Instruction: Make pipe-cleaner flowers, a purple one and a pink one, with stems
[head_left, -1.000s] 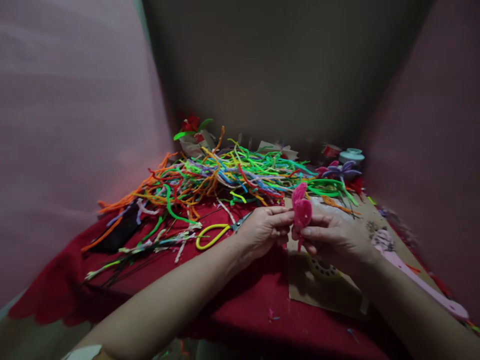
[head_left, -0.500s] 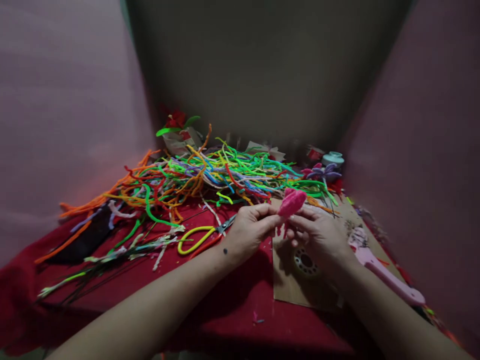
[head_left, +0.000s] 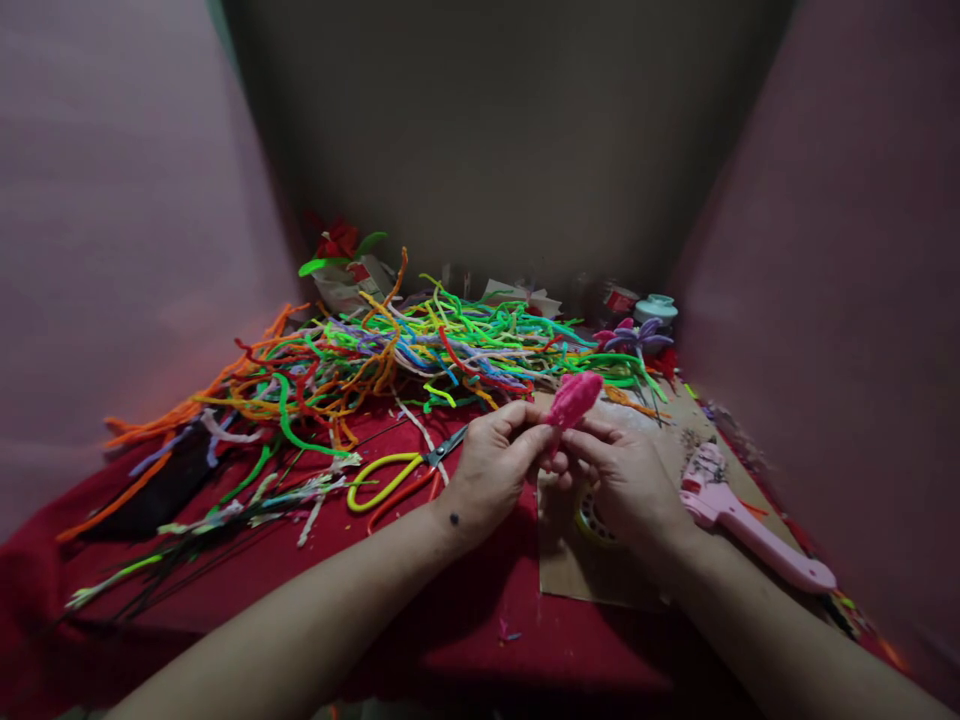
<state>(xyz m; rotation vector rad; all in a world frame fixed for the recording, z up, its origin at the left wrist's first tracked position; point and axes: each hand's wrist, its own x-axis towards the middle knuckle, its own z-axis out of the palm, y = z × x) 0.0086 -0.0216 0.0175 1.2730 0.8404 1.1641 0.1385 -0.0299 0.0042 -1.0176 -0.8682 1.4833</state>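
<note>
Just right of the frame's centre, above the red-clothed tabletop (head_left: 442, 620), the left hand (head_left: 491, 465) and right hand (head_left: 637, 480) pinched a fuzzy pink pipe-cleaner piece (head_left: 576, 398) by its lower end, where light fingertip pressure seemed best for keeping it uncrushed.
</note>
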